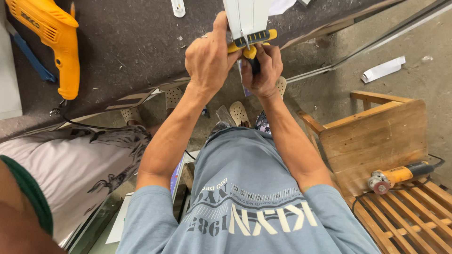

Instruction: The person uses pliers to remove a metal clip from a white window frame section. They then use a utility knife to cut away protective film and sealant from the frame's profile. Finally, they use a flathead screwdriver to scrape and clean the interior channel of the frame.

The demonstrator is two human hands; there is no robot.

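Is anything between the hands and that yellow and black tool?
No. Both the left hand and the right hand already grip the yellow and black tool directly, pressed against the white piece above the dark bench. Nothing visible sits between them.

A dark workbench (132,51) is carrying a yellow drill (52,37) lying at its left end. Beside the drill, a blue bar (29,55) is lying; farther right, a small white piece (178,8).
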